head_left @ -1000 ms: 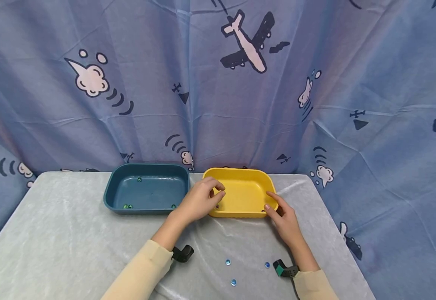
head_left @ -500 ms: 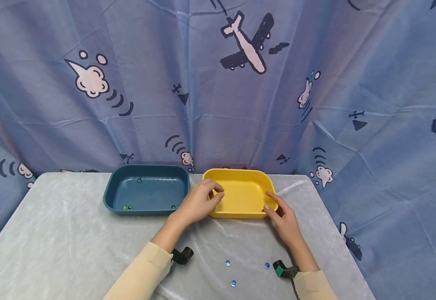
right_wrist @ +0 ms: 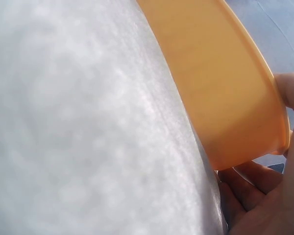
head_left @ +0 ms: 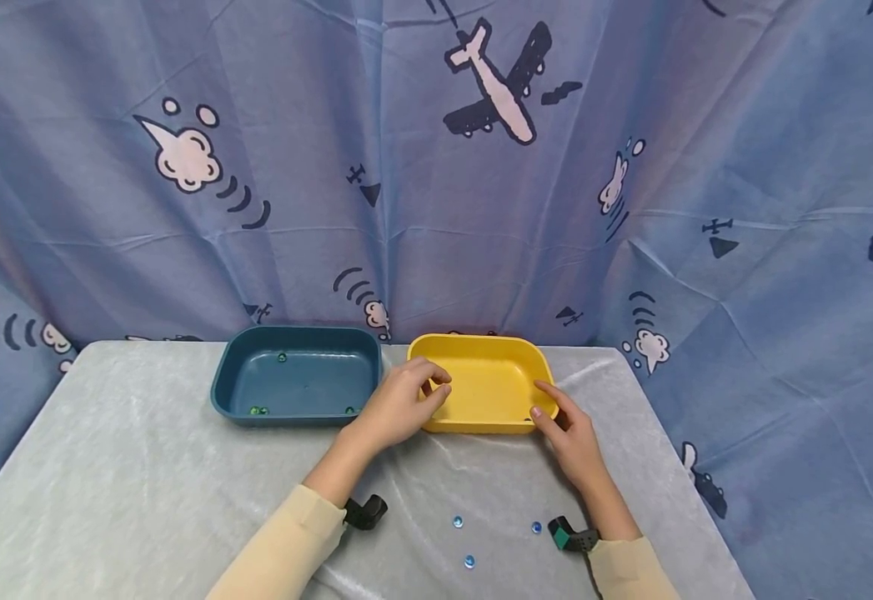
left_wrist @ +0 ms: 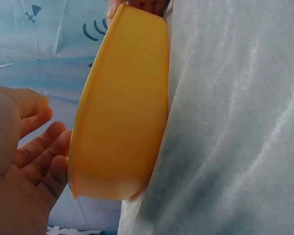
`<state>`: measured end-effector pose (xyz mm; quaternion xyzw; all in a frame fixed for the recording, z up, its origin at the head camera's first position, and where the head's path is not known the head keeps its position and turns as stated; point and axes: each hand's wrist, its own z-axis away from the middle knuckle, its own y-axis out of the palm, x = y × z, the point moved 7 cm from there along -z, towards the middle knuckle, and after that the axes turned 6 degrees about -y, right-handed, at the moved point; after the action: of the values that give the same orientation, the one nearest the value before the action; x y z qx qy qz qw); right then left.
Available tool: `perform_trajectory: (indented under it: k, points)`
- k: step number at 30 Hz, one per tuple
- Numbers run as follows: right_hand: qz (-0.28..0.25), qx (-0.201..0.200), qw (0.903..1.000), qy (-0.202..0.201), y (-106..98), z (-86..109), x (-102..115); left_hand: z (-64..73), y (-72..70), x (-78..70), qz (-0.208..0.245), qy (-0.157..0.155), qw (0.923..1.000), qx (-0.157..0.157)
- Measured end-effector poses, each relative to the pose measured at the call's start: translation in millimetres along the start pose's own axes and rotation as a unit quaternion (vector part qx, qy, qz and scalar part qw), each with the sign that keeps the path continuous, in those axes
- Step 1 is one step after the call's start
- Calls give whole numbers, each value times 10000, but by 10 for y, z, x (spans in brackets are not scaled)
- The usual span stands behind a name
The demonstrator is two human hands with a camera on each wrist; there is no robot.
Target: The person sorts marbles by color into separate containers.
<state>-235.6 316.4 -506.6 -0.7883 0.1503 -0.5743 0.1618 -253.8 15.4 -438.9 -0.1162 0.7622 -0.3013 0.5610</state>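
My right hand point(head_left: 574, 437) grips the right end of a yellow plastic bin point(head_left: 481, 427), thumb over the rim and the other fingers against the outer wall. Over the bin's left end is my left hand point(head_left: 398, 404), fingers loosely bent. Between its thumb and forefinger nothing shows, and the left wrist view has its other fingers point(left_wrist: 44, 152) by the rim. One small dark piece point(head_left: 528, 419) lies in the bin's front right corner. Three blue glass marbles point(head_left: 469, 562) lie on the cloth in front, between my forearms.
A teal bin point(head_left: 297, 421) stands left of the yellow one, with several green marbles point(head_left: 258, 410) inside. Grey velvety cloth point(head_left: 143, 500) covers the table. Behind hangs a blue curtain point(head_left: 293, 167) printed with planes. Each wrist wears a black camera mount point(head_left: 366, 512).
Both hands keep nearly the same place. A marble seen below my left hand in the yellow bin a second ago is out of sight now.
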Motion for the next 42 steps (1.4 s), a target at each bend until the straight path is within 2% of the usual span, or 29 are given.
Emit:
perform_trajectory:
  k: [5, 10, 15, 20, 24, 29, 36, 42]
  points:
    - [-22, 10, 10000, -33, -6, -13, 15, 46, -15, -17, 4, -38, 10000, 91]
    - [-13, 25, 10000, -42, -4, -9, 6, 126, -21, -69, -204, 6, 9997, 150]
    - [-24, 43, 10000, -34, 2, 1, -4, 241, -18, -191, -330, 257, 9989, 201]
    - [-49, 21, 10000, -48, -3, -2, -1, 341, 9, -359, -321, 695, 9968, 239]
    - [-54, 19, 10000, -60, 0, -2, 4, 423, 76, -451, -399, 909, 9946, 318]
    - [-24, 4, 10000, -48, 9, 2, 6, 539, 186, -498, -399, 918, 9936, 522]
    - [0, 32, 10000, 22, 18, -1, 10, 707, 366, -483, -414, 815, 9912, 959]
    - [15, 21, 10000, 51, 11, 4, 14, 808, 529, -410, -572, 823, 9873, 1229]
